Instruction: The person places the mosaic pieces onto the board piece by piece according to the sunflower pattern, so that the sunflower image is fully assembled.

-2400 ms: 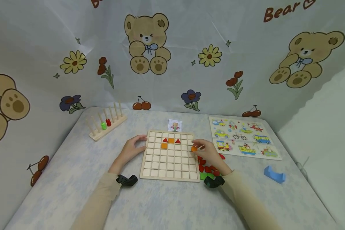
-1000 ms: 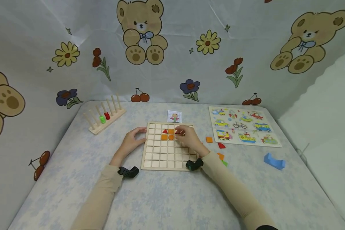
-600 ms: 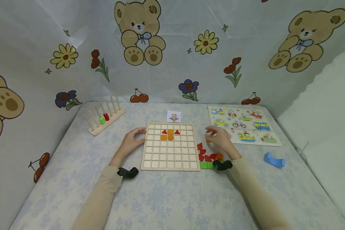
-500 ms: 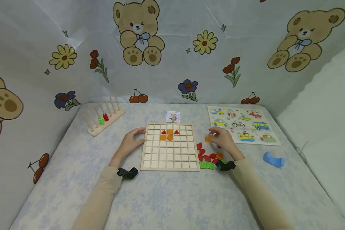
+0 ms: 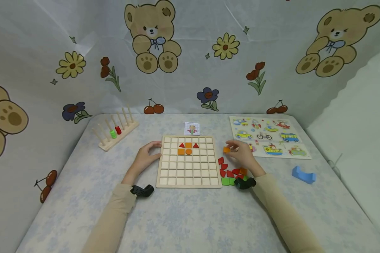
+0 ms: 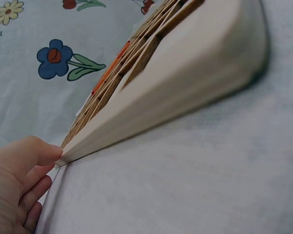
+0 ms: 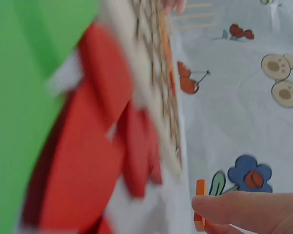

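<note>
Orange square tile (image 5: 226, 149) is sitting pinched between the thumb and fingertips of the right hand (image 5: 243, 156), lifted a little above the table just off the right edge of the wooden grid board (image 5: 189, 174); the right wrist view is showing the same tile (image 7: 200, 204) edge-on against the thumb.

Nearest the person, two beige sleeves are reaching forward over the pale blue-patterned tablecloth (image 5: 190, 218). Just beyond the right wrist, a loose pile of red, green and orange pieces (image 5: 230, 174) is lying beside the board's lower right corner, close under the right hand. The board is lying flat in the middle of the table, most of its cells bare. The left hand (image 5: 144, 158) is resting against the board's left edge, its fingers curling round that edge, with the thumb touching the corner in the left wrist view (image 6: 19, 170).

In the upper rows of the board, an orange square (image 5: 181, 151) and an orange round-topped piece (image 5: 188, 151) are sitting side by side; above them, two red triangles (image 5: 182, 145) are flanking another orange square (image 5: 188, 144).

Further right, a blue curved block (image 5: 303, 174) is lying alone, well apart from the hand. Behind the board a small pattern card (image 5: 191, 128) is lying flat. At the far right a vehicle puzzle board (image 5: 269, 137) is lying just beyond the right hand, and at the far left a wooden peg rack (image 5: 114, 133) is holding a green ring and a red ring. A bear-and-flower printed cloth (image 5: 190, 52) is hanging behind it all.
</note>
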A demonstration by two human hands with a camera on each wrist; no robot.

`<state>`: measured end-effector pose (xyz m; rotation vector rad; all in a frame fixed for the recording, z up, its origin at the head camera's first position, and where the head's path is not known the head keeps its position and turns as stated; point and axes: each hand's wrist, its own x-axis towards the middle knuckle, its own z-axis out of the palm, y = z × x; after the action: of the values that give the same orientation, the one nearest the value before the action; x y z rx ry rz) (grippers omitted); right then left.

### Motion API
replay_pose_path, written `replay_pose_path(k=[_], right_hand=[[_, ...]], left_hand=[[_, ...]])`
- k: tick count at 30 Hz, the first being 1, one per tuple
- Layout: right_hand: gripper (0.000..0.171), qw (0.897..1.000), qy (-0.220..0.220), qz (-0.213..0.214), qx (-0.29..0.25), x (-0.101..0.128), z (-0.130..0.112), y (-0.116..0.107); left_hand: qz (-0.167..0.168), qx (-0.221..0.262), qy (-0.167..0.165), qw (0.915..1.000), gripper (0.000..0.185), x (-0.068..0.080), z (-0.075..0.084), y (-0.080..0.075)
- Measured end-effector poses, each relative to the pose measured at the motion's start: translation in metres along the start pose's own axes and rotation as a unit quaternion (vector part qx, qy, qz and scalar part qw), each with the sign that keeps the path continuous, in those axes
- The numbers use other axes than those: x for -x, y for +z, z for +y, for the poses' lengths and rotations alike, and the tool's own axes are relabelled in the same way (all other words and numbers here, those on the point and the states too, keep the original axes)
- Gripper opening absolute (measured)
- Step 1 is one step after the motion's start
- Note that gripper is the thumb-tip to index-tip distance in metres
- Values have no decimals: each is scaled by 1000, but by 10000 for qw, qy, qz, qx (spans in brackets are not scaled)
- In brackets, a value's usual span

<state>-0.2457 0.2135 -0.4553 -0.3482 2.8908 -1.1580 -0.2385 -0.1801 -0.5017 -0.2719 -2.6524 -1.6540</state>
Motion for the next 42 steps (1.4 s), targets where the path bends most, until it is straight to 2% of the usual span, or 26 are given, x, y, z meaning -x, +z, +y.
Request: replay_pose_path(k=[7,15,19,23,28,35,42], right_hand=[[40,9967,-674,-152,-423,-16,-37,28],[36,9940,-643,-578,-669,-28,-58,65],[36,9918,-579,-686,-912,-28,-61,73],[34,9909,-585,-618,-1039,-27,-61,75],[32,9920,-590,-500,-998,-26,-57,70],[34,9943,-620,-292,-822,-12,-34,33],[39,9949,-73,-461,-896,11,-4,8]], left_hand=[[-40,96,-17,9999,50,0,1,-3],[-49,238,47,9997,49,1,-1,1],[-40,229,12,9997,49,1,-2,2],[-17,190,27,9998,48,0,-2,2],[20,180,80,9998,49,0,-2,2],[-8,225,86,9997,49,0,-2,3],[4,165,64,9998,50,1,-1,1]])
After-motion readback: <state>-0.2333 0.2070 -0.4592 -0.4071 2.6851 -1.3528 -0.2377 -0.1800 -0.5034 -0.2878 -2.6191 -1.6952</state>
